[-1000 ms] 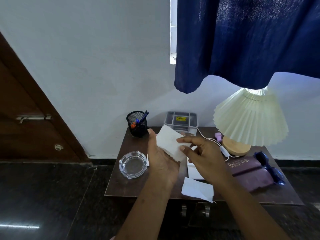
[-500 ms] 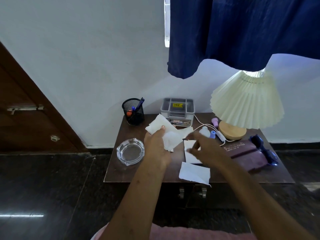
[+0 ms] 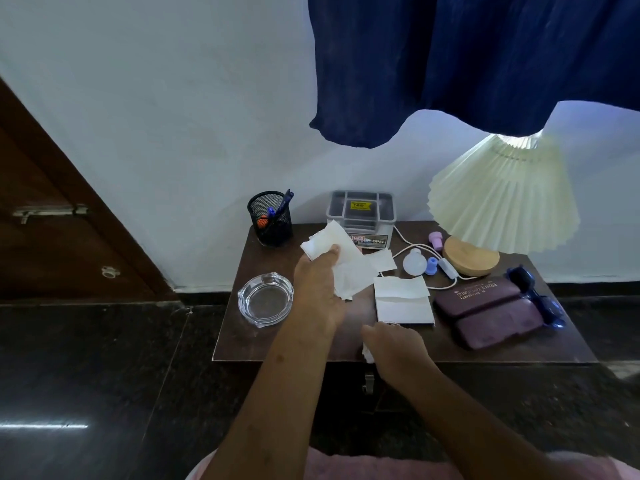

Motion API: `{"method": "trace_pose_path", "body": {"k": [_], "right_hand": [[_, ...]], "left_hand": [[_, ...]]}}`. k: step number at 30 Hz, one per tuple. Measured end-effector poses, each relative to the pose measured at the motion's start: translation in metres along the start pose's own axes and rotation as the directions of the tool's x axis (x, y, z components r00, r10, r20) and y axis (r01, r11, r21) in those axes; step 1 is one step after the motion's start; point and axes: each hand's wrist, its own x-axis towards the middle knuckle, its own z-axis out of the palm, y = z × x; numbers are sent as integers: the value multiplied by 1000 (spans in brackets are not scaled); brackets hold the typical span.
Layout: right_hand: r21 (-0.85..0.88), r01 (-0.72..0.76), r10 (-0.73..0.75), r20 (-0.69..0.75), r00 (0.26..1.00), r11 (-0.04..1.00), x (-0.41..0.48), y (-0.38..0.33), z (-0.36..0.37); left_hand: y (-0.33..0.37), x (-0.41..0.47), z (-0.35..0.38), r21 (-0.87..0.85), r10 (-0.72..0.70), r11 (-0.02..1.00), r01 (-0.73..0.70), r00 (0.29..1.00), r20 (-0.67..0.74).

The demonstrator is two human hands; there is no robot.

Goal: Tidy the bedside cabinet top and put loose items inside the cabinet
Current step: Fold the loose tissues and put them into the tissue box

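Clutter covers the cabinet top: one glass ashtray, one mesh pen cup, one grey box marked "OPEL", one pleated lamp, one maroon case with unreadable print. Left hand grips a bunch of white papers; right hand closes over another paper at the front edge. One folded sheet lies between

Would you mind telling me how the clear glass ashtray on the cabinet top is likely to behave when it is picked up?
The glass ashtray looks thick-walled, so probably heavy for its size and rigid. Its smooth, glossy surface may be slippery in a bare grip. Sitting low and wide on the cabinet top, it seems unlikely to tip or roll, but would likely chip or break if dropped on the hard floor.
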Motion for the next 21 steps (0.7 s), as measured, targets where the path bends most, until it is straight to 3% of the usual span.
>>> {"method": "trace_pose_path", "body": {"k": [5, 11, 15, 18, 19, 21], "right_hand": [[70, -14, 8, 87, 996, 997, 0, 6, -10], [387, -109, 182, -157, 971, 915, 4, 35, -66], [757, 44, 320, -327, 889, 652, -6, 61, -96], [954, 173, 324, -248, 913, 243, -16, 67, -107], [961, 206, 314, -255, 914, 183, -17, 67, -109], [932, 297, 324, -352, 878, 209, -17, 61, -112]], "left_hand": [[-1, -2, 2, 32, -2, 999, 2, 1000, -5], [3, -1, 0, 43, -1, 999, 4, 998, -63], [2, 3, -2, 189, 82, 980, -59, 990, -116], [-2, 4, 2, 354, 134, 931, -91, 986, -97], [-5, 3, 3, 380, 117, 921, -81, 991, -72], [-10, 0, 6, 385, 36, 923, -20, 999, -34]]}}
